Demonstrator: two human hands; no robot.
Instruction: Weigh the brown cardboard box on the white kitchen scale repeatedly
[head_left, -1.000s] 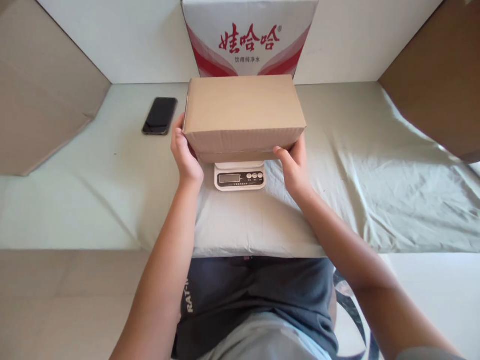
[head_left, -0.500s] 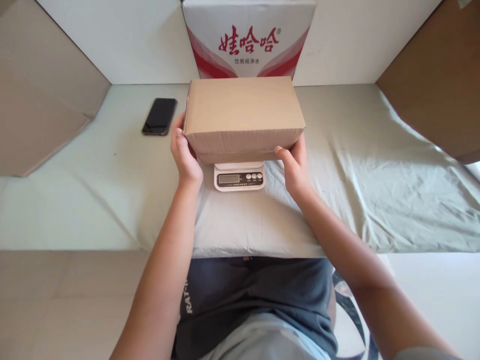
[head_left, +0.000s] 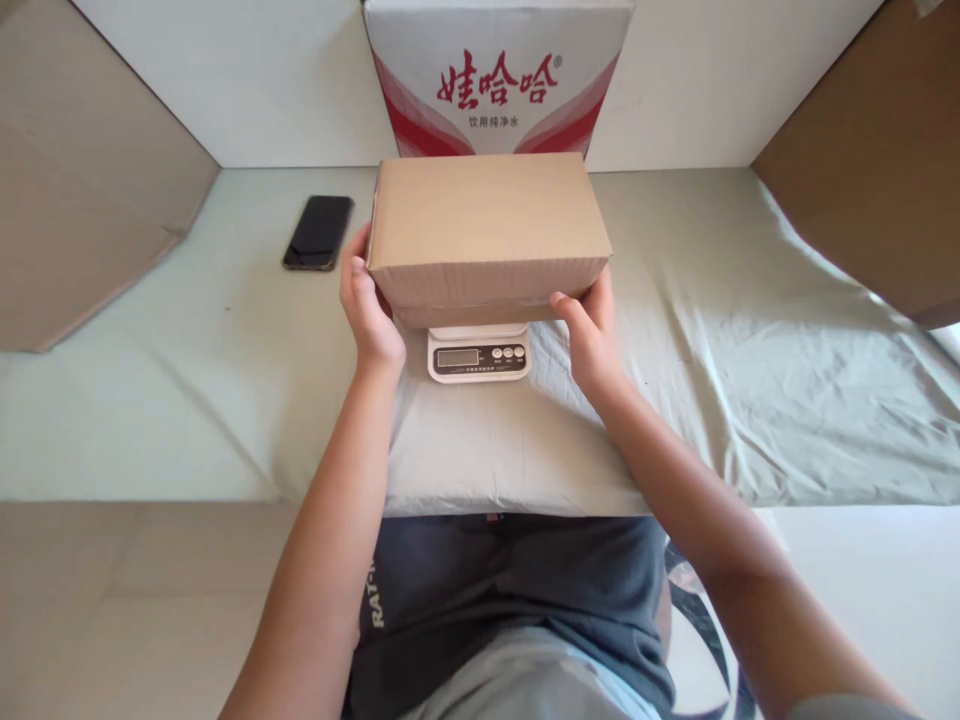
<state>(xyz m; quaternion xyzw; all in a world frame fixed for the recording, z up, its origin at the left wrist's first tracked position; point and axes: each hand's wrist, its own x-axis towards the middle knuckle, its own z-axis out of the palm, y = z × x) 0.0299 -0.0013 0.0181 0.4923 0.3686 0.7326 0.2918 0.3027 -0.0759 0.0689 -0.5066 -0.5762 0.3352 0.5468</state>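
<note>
The cardboard box is clasped near opposite ends by the left hand and right hand, over the white scale, contact hidden; even pressure and a level base should best keep it steady.

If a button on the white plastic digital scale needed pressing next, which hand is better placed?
Probably the right hand: it sits nearer the round white buttons than the left hand, though both hold the brown cardboard box.

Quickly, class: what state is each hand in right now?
Left hand: holding the left end of the cardboard box.
Right hand: holding the right end of the cardboard box.
</note>
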